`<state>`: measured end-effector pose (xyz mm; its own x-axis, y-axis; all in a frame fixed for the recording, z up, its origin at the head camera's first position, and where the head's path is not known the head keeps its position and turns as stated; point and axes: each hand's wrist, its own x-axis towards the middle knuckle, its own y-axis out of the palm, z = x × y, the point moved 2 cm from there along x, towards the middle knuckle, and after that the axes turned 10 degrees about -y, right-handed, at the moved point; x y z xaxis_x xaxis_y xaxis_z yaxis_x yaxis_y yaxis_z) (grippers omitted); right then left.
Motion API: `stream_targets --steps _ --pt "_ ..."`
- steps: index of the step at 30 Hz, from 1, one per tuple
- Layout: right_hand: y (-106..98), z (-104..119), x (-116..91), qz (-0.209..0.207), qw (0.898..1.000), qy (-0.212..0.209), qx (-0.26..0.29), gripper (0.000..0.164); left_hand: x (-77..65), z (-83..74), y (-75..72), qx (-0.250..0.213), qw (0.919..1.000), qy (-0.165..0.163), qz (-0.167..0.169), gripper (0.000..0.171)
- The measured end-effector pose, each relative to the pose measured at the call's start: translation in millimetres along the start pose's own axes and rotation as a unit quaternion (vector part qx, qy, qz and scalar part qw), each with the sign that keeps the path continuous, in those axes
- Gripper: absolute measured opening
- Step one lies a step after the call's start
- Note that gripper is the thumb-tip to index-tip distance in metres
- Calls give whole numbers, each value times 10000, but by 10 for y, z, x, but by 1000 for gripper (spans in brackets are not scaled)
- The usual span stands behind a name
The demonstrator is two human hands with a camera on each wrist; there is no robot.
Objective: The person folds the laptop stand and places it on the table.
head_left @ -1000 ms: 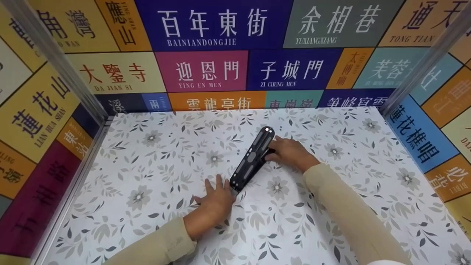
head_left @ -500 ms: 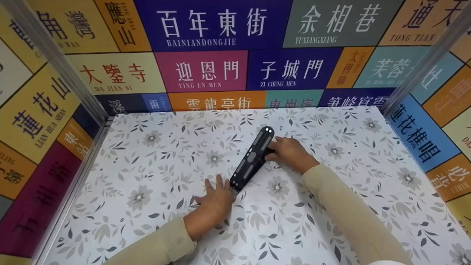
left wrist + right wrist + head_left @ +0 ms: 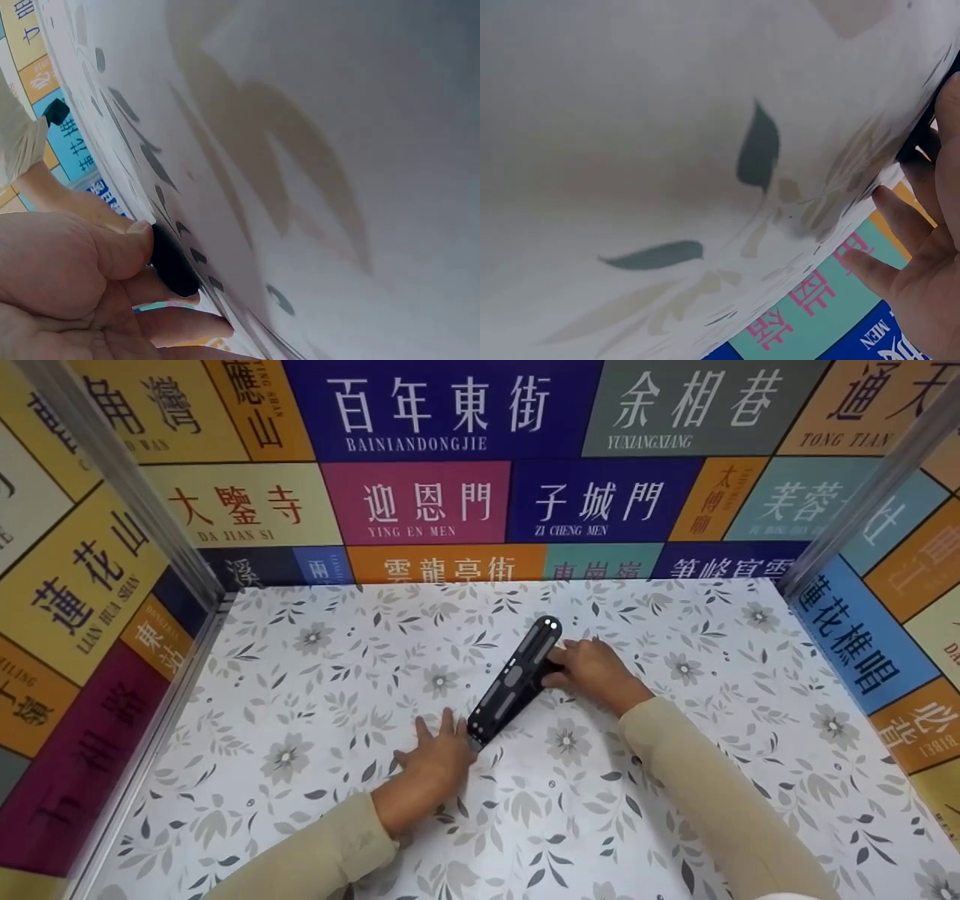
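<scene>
A long black bar-shaped object (image 3: 514, 679) with rounded ends, grey pads and pale dots lies slantwise in the head view. Its exact kind is not clear. At its near end is my left hand (image 3: 436, 757); the left wrist view shows thumb and finger pinching the black end (image 3: 174, 262), other fingers spread. My right hand (image 3: 592, 671) holds the right side near the far end with thumb and fingertips. Little of the object shows in the right wrist view, where the right hand (image 3: 922, 247) has its lower fingers extended.
Both hands work above a table (image 3: 300, 810) with a white leaf-and-flower covering. Behind stands a wall of coloured sign panels (image 3: 416, 502). Similar panels rise at the left and right, with clear upright edges at the corners.
The head view has shifted very slightly. Both hands keep their places on the black object, which lies nearly as before.
</scene>
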<state>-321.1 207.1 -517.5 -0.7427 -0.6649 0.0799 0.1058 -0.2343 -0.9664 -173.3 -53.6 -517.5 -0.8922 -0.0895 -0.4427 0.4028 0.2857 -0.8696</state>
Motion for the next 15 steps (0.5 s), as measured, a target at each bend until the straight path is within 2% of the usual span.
stream_targets --steps 8,15 --pt "4 11 -75 -21 9997 46 -237 55 122 108 -95 -145 9999 28 8 60" --pt "-34 30 -131 7 9988 27 -497 53 250 202 -225 20 9999 63 102 58"
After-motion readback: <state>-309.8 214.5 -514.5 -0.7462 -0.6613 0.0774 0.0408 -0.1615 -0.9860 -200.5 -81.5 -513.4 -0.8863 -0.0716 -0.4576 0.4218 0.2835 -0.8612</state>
